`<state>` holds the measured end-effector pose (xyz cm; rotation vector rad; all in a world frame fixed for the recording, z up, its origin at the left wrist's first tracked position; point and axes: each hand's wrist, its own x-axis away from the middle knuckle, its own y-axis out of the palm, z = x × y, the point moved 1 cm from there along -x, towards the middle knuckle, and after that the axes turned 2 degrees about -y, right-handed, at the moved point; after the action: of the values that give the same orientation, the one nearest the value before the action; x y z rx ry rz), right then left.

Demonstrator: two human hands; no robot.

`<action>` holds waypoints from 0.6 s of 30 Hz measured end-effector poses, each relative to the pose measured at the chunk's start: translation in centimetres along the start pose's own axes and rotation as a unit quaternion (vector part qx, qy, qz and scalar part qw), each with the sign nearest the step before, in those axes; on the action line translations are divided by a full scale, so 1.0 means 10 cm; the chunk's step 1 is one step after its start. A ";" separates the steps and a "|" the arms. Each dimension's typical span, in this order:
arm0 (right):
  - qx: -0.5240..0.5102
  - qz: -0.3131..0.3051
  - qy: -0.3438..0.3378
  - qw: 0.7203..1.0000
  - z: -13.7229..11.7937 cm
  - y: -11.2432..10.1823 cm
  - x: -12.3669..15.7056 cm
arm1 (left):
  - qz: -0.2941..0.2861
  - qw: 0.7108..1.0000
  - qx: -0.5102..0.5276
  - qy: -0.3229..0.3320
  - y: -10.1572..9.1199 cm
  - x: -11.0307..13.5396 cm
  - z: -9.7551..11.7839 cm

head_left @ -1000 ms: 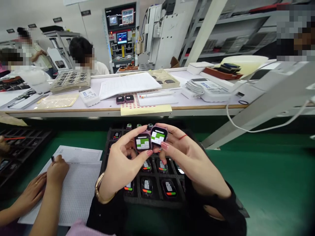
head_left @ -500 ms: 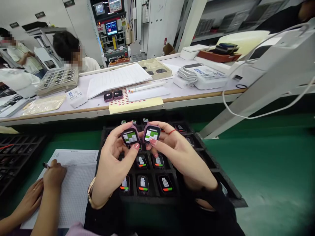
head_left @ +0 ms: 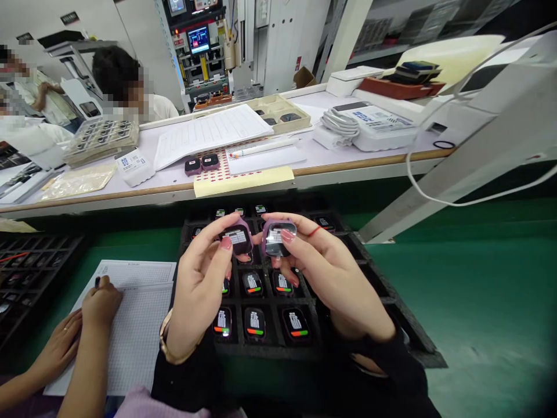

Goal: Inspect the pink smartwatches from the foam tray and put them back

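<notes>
My left hand (head_left: 200,284) pinches a small purple smartwatch body (head_left: 237,238) with a lit screen. My right hand (head_left: 331,273) grips a second purple watch body (head_left: 278,237), thumb resting on its screen. Both are held side by side above a black compartment tray (head_left: 383,290) on the green belt. Several more watch bodies (head_left: 255,322) with lit screens lie in the tray's pockets under my hands.
At lower left a co-worker's hands (head_left: 98,302) hold a pen over a gridded sheet (head_left: 139,325). Another black tray (head_left: 30,261) lies far left. Behind runs a white bench (head_left: 348,159) with papers, two watch bodies (head_left: 201,164), trays and a cable bundle. A slanted white beam (head_left: 461,168) crosses right.
The green grid screens on both held watches changed: the left one now shows white text, the right one looks pale and glary. My thumbs moved onto the screens. The co-worker's pen hand shifted slightly.
</notes>
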<state>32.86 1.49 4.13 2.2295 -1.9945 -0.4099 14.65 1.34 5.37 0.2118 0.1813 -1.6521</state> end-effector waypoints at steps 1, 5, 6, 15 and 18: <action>0.009 0.001 0.001 1.000 -0.01 0.01 0.00 | -0.002 1.000 0.006 -0.001 0.00 0.00 0.01; 0.046 0.009 -0.003 0.999 -0.04 0.02 -0.02 | -0.015 0.999 0.028 -0.008 0.03 0.00 0.05; 0.052 0.009 -0.005 0.999 -0.04 0.03 -0.02 | -0.019 0.999 0.032 -0.011 0.04 0.00 0.05; 0.054 0.007 -0.026 0.998 -0.01 0.03 -0.04 | -0.025 0.999 0.007 -0.024 0.05 -0.03 0.07; 0.050 0.014 -0.031 0.998 -0.01 0.03 -0.05 | -0.024 0.999 -0.001 -0.023 0.04 -0.03 0.07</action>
<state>32.54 1.96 4.33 2.2695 -2.1204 -0.3895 15.08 1.43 6.08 0.1683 0.1539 -1.7030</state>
